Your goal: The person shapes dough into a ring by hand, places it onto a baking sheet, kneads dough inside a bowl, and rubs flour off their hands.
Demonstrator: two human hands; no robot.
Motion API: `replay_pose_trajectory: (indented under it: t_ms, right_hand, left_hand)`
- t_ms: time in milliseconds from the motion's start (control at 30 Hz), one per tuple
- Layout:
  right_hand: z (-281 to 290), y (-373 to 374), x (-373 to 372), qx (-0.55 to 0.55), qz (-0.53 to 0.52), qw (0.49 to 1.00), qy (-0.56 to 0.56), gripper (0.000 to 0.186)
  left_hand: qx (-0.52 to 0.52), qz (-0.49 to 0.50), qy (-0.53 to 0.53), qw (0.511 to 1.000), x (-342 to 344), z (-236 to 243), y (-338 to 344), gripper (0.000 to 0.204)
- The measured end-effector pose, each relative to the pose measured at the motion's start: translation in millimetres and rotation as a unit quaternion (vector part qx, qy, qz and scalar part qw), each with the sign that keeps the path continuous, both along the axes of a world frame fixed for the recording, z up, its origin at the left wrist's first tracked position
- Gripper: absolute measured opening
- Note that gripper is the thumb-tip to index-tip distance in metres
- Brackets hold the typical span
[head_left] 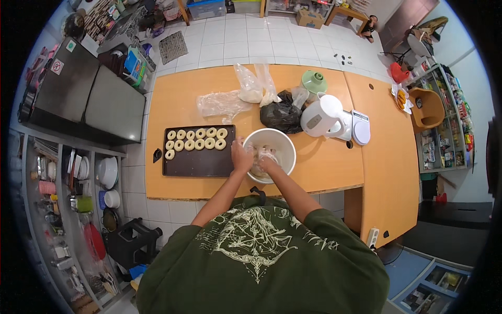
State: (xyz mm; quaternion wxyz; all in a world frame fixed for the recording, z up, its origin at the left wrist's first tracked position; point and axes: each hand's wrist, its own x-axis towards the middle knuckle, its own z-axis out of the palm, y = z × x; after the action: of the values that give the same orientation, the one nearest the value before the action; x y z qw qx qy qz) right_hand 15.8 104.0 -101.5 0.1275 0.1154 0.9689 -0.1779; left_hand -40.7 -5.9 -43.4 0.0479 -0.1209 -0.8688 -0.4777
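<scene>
A deep white round tub [288,144] stands on the table in front of me, with pale, sticky dough [256,168] inside. My left hand [241,156] is closed on the tub's left rim. Down in the tub is my right hand [268,161], its fingers coated whitish and curled into the dough; the fingertips are partly hidden. Directly left of the tub lies a dark baking tray [196,166]. Several pale ring-shaped doughnuts [199,144] sit in rows over its far part.
Beyond the tub are a black plastic bag [280,116], clear bags of white powder [251,91] and a flattened clear bag [219,104]. To the right stand a white electric kettle [320,116], a green-lidded container [314,81] and a kitchen scale [361,128]. A fridge [86,89] is at left.
</scene>
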Motion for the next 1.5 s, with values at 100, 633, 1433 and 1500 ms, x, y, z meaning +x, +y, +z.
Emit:
replay_pose_trajectory:
  t_ms: [100,633,1433,1500]
  right_hand:
    - [-7.8,5.5,-0.1,-0.032,-0.058,0.998,-0.004,0.074]
    - [29.1,-8.3,-17.9,-0.013,-0.162,0.987,0.020,0.059]
    - [20.5,12.6,-24.6,-0.070,-0.104,0.992,-0.015,0.074]
    - [36.5,11.5,-27.5,-0.073,-0.112,0.990,-0.047,0.071]
  left_hand:
    - [0.001,0.013,-0.070,0.997,-0.5,-1.9,4.2,0.027]
    - [0.003,0.021,-0.128,0.992,1.2,4.5,2.0,0.034]
    - [-0.075,0.081,-0.183,0.977,-4.4,0.2,-2.8,0.050]
    - [-0.059,0.086,-0.183,0.977,-5.6,-2.2,-2.3,0.050]
